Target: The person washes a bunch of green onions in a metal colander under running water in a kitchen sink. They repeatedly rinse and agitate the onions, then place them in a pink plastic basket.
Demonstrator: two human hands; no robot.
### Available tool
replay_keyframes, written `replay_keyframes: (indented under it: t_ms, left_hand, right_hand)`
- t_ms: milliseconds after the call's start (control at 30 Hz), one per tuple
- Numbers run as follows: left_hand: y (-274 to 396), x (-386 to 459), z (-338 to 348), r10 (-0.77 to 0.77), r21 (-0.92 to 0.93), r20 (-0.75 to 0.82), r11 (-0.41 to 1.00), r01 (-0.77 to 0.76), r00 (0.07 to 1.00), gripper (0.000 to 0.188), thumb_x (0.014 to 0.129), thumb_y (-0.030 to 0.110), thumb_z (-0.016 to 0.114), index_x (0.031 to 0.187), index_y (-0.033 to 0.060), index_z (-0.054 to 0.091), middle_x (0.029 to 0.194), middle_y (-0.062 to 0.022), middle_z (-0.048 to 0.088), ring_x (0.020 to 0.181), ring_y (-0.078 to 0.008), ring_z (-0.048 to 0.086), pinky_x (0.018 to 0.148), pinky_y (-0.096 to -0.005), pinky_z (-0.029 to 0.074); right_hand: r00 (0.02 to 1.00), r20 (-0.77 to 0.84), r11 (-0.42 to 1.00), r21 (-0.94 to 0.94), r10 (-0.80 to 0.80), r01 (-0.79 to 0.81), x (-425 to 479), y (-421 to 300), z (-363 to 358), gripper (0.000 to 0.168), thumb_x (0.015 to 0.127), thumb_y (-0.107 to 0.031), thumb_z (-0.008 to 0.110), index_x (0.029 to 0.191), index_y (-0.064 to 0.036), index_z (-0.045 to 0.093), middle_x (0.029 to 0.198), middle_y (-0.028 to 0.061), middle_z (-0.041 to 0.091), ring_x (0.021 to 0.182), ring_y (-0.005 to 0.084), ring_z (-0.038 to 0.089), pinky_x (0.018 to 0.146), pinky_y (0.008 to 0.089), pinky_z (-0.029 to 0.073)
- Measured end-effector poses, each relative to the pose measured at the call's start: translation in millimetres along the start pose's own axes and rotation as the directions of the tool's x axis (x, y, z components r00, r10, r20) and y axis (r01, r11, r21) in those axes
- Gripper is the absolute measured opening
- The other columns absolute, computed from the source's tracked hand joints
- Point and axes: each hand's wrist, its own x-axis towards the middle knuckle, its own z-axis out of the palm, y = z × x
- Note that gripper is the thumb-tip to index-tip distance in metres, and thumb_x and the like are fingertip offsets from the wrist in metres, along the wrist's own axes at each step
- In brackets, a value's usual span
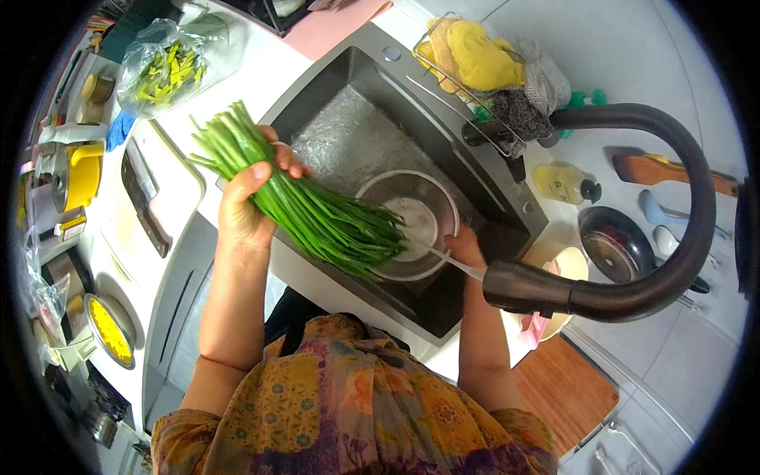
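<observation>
A thick bunch of green garlic chives (309, 208) is gripped near its pale ends by my left hand (252, 196), above the near side of the sink. The dark leaf ends hang over a round basin (409, 178) standing in the sink (487, 178). My right hand (466, 248) grasps the basin's rim on its right side; the fingers are partly hidden. A stream of water runs from the black faucet (528, 288) into the basin. More water (356, 130) covers the sink floor at the far left.
On the left counter, a knife (142, 208) lies on a white cutting board (169, 172). Behind it sits a plastic bag of cut greens (169, 74). A wire rack (427, 71) with yellow cloths borders the sink. A soap bottle (558, 184) stands right of it, near the faucet's arc.
</observation>
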Motion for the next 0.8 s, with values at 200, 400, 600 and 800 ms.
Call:
replay_keyframes:
  t_ms: [200, 400, 600, 800]
  left_hand:
    - [-78.3, 15.8, 4.4, -0.302, -0.019, -0.11, 0.953, 0.302, 0.947, 0.05, 0.064, 0.018, 0.071, 0.107, 0.0071, 0.048, 0.081, -0.0065, 0.055, 0.077, -0.0223, 0.055, 0.078, -0.0437, 0.046]
    - [-144.6, 26.1, 0.4, -0.179, 0.167, -0.217, 0.962, 0.217, 0.96, 0.033, 0.069, 0.004, 0.07, 0.097, 0.0033, 0.053, 0.083, -0.0064, 0.058, 0.076, -0.0183, 0.058, 0.07, -0.0341, 0.049]
    - [-185.8, 22.6, -0.9, -0.291, 0.595, -0.198, 0.723, 0.351, 0.936, 0.042, 0.067, 0.006, 0.074, 0.104, -0.0011, 0.056, 0.094, -0.005, 0.062, 0.088, -0.014, 0.058, 0.08, -0.0276, 0.046]
    - [-239.8, 1.7, -22.0, -0.454, 0.587, -0.006, 0.72, 0.371, 0.891, 0.053, 0.068, 0.003, 0.071, 0.117, -0.0012, 0.052, 0.107, -0.0079, 0.061, 0.098, -0.0139, 0.056, 0.086, -0.0276, 0.045]
  right_hand:
    - [0.956, 0.167, 0.914, 0.293, 0.241, -0.282, 6.1, 50.5, 80.1, 0.028, 0.087, -0.027, 0.059, 0.101, -0.003, 0.053, 0.067, 0.0048, 0.051, 0.058, 0.0176, 0.051, 0.057, 0.0344, 0.046]
    - [0.935, 0.116, 0.82, 0.452, 0.335, -0.35, -9.4, 26.1, 67.6, 0.034, 0.091, -0.028, 0.054, 0.115, -0.003, 0.055, 0.102, 0.0147, 0.059, 0.091, 0.0223, 0.056, 0.076, 0.0351, 0.046]
    - [0.952, -0.306, 0.849, 0.505, 0.008, 0.155, -23.2, -20.1, 28.2, 0.04, 0.092, -0.018, 0.05, 0.128, -0.002, 0.046, 0.127, 0.0139, 0.051, 0.117, 0.0252, 0.049, 0.099, 0.0347, 0.036]
    - [0.951, -0.076, 0.649, 0.714, -0.301, 0.262, -35.6, -97.1, 41.4, 0.058, 0.088, -0.017, 0.055, 0.139, -0.003, 0.031, 0.141, 0.0114, 0.036, 0.129, 0.0214, 0.034, 0.106, 0.0323, 0.025]
